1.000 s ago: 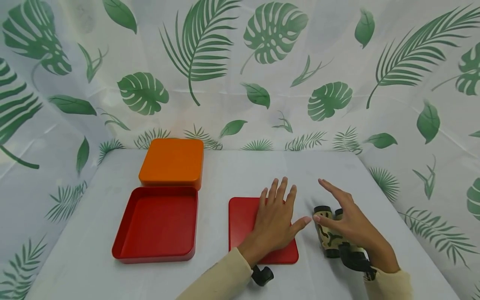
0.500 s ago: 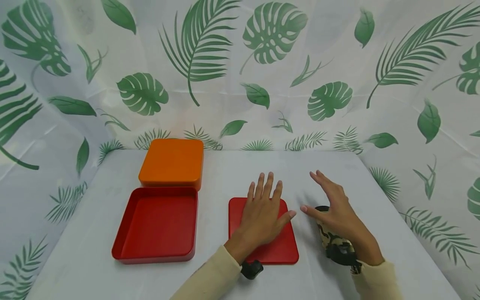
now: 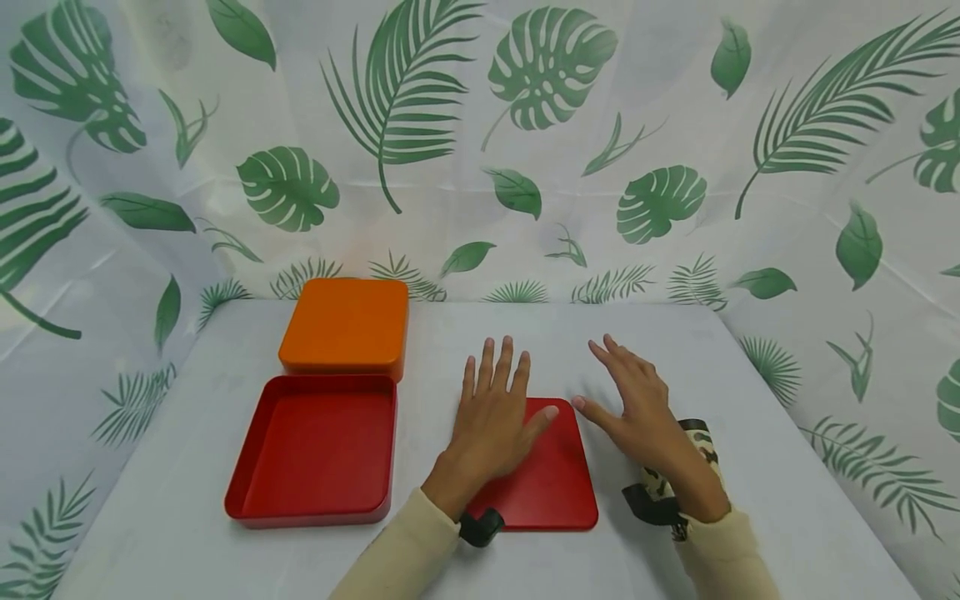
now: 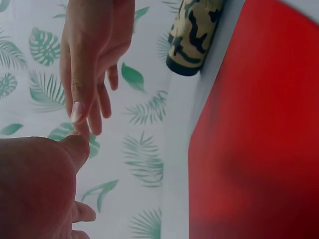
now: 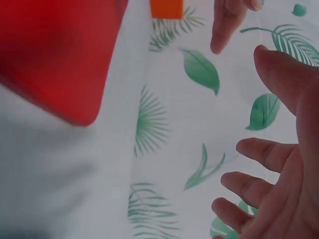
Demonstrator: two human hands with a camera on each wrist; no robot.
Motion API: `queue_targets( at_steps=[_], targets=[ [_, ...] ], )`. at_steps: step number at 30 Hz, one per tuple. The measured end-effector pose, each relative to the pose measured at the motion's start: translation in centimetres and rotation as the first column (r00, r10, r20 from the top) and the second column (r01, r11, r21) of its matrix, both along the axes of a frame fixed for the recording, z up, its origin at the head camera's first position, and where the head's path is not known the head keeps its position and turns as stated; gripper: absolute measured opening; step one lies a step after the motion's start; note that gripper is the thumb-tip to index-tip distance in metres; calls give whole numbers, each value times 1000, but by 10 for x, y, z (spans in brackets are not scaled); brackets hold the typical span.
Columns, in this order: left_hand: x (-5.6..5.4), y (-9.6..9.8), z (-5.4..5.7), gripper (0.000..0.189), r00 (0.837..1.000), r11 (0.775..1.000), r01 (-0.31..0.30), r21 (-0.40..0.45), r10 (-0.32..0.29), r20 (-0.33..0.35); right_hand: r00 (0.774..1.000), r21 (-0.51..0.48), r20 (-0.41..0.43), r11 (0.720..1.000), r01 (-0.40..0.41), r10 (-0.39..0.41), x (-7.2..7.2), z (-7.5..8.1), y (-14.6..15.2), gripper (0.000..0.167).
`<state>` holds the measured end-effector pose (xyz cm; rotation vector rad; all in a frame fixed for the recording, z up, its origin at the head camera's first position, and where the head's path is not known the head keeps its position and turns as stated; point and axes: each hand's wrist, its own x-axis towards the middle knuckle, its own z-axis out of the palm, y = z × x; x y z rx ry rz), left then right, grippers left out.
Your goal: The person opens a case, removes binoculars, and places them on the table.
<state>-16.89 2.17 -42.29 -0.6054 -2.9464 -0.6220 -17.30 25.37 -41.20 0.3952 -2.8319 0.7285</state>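
Note:
My left hand point(image 3: 487, 425), fingers straight and spread, hovers over the left side of a flat red lid point(image 3: 551, 479). To its right my right hand point(image 3: 637, 408) is held in the air with relaxed fingers and holds nothing, its thumb near the lid's right edge. Camouflage binoculars point(image 3: 701, 437) lie on the table, mostly covered by my right wrist in the head view. One camouflage barrel point(image 4: 194, 40) shows at the top of the left wrist view. In the right wrist view, my right palm point(image 5: 284, 189) faces the fingers of my left hand point(image 5: 227, 22).
A shallow red box point(image 3: 311, 450) without a cover stands on the left of the white table point(image 3: 450, 550). Right behind it is an orange box point(image 3: 345, 321), its smooth side up. A leaf-printed cloth point(image 3: 435, 233) surrounds the table at the back and sides.
Both hands have shifted left, the left hand across the lid and the right hand from the binoculars toward the lid's edge. The boxes, lid and binoculars have stayed in place.

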Motion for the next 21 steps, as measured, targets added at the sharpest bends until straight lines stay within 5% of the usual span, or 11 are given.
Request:
queue_targets(
  at_steps=[21],
  targets=[
    [-4,-42,9,85,997,995,-77,-58,78,29,997,10,3,997,-72,72,-14,6,-51,68]
  ],
)
